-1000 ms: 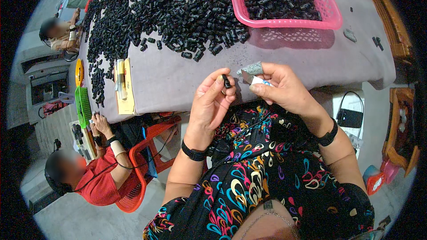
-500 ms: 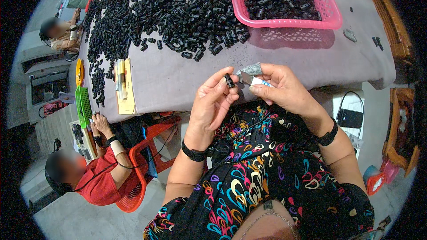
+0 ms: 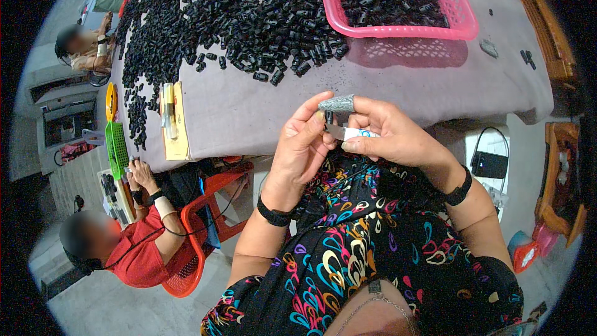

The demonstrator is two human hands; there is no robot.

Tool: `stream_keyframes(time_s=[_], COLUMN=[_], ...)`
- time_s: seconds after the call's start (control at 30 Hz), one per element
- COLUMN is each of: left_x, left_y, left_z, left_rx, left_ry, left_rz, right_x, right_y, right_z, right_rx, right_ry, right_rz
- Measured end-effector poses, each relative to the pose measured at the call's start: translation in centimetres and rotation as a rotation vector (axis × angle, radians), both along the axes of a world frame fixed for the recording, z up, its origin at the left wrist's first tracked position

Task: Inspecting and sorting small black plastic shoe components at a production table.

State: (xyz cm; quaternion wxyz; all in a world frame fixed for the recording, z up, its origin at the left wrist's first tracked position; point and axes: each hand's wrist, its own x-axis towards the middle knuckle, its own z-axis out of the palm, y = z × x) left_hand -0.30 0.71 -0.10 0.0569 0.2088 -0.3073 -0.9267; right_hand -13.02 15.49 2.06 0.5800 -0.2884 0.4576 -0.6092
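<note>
Above my lap, at the near edge of the table, my left hand pinches a small black plastic part upright between thumb and fingers. My right hand grips a short blade with a white-wrapped handle. The blade's tip is at the side of the black part; whether it cuts in is too small to tell. A grey textured finger sleeve covers my right index finger and lies over the part's top. Beyond my hands spreads a large pile of similar black parts.
A pink basket full of black parts stands at the far right. A grey scrap and loose black parts lie farther right. A yellow envelope is on the left, near a green basket. A person in red sits at left.
My right hand has moved left, bringing the blade and the finger sleeve against the black part. The part has turned more upright in my left hand.
</note>
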Motion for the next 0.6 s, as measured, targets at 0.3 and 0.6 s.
stream_keyframes(time_s=[0.3,0.6], left_x=[-0.31,-0.1], left_y=[0.52,0.22], left_z=[0.17,0.2], left_rx=[-0.013,0.032], left_ry=[-0.03,-0.014], left_rz=[0.019,-0.007], right_x=[-0.08,0.04], right_y=[0.1,-0.01], right_z=[-0.27,0.14], right_rx=[-0.02,-0.047], right_ry=[0.026,0.009], right_rz=[0.004,-0.025])
